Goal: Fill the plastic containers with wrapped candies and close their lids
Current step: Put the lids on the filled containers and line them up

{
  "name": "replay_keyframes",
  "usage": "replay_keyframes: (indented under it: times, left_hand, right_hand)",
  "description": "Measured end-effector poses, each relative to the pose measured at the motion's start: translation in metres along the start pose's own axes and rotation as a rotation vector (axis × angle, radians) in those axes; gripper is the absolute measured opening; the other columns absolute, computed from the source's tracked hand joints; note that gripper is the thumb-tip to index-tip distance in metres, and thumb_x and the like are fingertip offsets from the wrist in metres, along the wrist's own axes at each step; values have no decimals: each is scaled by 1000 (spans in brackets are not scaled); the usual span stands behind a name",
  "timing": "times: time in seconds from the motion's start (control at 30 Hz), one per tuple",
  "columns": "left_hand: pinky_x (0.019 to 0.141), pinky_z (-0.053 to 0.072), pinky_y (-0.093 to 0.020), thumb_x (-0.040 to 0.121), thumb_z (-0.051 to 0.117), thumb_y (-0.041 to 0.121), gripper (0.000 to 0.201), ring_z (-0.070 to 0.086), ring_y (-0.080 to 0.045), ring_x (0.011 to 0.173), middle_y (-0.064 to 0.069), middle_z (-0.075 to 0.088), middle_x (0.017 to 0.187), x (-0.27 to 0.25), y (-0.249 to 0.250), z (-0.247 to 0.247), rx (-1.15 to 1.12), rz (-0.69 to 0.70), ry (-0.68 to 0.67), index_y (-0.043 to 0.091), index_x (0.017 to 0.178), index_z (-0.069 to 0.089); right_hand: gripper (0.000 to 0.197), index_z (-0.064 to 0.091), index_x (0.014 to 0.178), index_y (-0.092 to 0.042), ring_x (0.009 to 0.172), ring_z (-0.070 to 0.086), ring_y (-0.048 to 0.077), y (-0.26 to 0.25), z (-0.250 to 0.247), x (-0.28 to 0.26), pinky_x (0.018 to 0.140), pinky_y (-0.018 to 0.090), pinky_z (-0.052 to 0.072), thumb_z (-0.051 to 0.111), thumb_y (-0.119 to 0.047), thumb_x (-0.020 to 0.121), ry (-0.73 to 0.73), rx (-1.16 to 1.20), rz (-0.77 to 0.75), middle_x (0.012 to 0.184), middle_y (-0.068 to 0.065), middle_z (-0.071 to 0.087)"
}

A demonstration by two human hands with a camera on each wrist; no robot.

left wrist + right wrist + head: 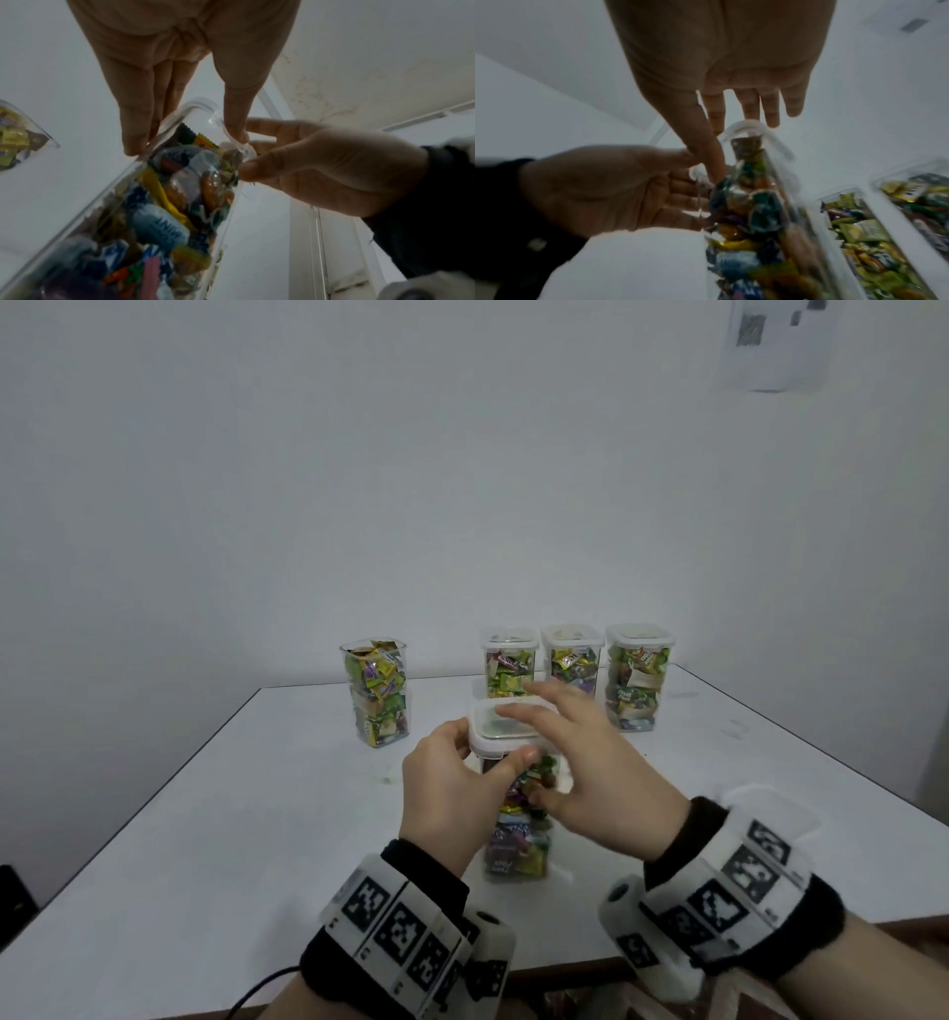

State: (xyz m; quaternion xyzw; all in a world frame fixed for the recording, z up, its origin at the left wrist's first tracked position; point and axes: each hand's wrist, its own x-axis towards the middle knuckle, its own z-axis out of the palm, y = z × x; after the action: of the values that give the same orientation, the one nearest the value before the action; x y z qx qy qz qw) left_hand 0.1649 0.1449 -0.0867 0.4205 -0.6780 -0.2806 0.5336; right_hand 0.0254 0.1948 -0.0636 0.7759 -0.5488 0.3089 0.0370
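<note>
Near container (516, 839): clear plastic, upright on the white table (205, 814) near its front edge, packed with wrapped candies (164, 223). White lid (500, 729) sits on top.

Left hand (447, 793): grips the lid's left edge, thumb curled against its front rim. Left wrist view adds the fingers (136, 130) behind the rim.

Right hand (590, 778): fingers straight, laid flat across the lid; thumb low on the container's front wall. Right wrist view shows fingers splayed, holding nothing.

Head view only: three lidded containers (572, 660) in a row behind; one unlidded container (377, 693) apart at left; spare lid (760, 806) by the right wrist.
</note>
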Motion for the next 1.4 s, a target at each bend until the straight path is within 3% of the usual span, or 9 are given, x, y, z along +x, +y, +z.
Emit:
replay_keyframes:
  times: [0.13,0.37,0.5,0.6,0.77,0.9,0.97,1.07,1.4]
  left_hand:
    - [69,46,-7,69,82,29,44,62,1,88,10,68,98,10,-5,-6,36,-18,-6,18,108,65]
    - [74,52,-13,67,84,34,66,65,-3,92,10,63,108,42,-36,-55,108,-85,-346,23,125,55]
    - [81,51,-22,69,84,29,61,65,-13,90,2,64,105,89,-65,-76,203,-140,-194,12,121,59]
    - [86,48,-27,70,83,26,66,61,-18,98,-5,61,120,127,-85,-80,231,-179,-90,8,127,54]
    - [104,35,-34,66,86,30,103,40,-26,132,-12,39,147,174,-113,-70,237,-251,64,7,147,25]
    - [111,33,-36,58,91,31,121,38,-26,135,-11,38,147,201,-123,-58,119,-306,130,7,150,15]
    - [107,38,-39,55,92,30,115,45,-28,128,-13,46,140,211,-127,-52,119,-307,149,5,145,24]
    - [94,46,-31,57,91,26,84,57,-27,112,-12,59,123,219,-134,-48,130,-308,160,8,124,44]
    - [97,47,-35,66,86,28,72,57,-24,111,-7,59,121,214,-143,-63,178,-242,43,9,122,44]
  right_hand:
    - [84,20,148,-27,145,5,15,-9,18,18,117,27,4,67,-16,79,-75,-169,29,158,-3,7]
    - [78,31,140,-25,133,26,14,0,36,50,108,25,19,68,-12,73,-33,-285,2,144,-6,33]
    - [70,36,130,-24,119,36,15,7,45,79,98,23,27,66,-6,70,-43,-329,-20,131,-6,41]
    - [64,37,127,-23,116,40,16,11,56,104,95,24,31,65,-4,72,-45,-329,-19,128,-4,43]
    - [64,33,131,-21,122,38,20,18,82,140,102,30,29,62,-5,77,-29,-417,-20,133,0,38]
    - [58,30,132,-18,124,34,26,24,102,163,105,37,29,54,-8,80,-1,-503,-5,137,4,34]
    - [58,31,131,-18,123,35,26,28,107,175,104,36,30,55,-8,79,6,-492,-8,135,4,35]
    - [59,32,131,-17,121,36,26,37,114,192,103,35,30,56,-8,78,11,-492,-11,133,4,35]
    - [61,32,131,-13,121,36,29,65,129,234,104,38,31,60,-7,78,-1,-521,59,132,9,36]
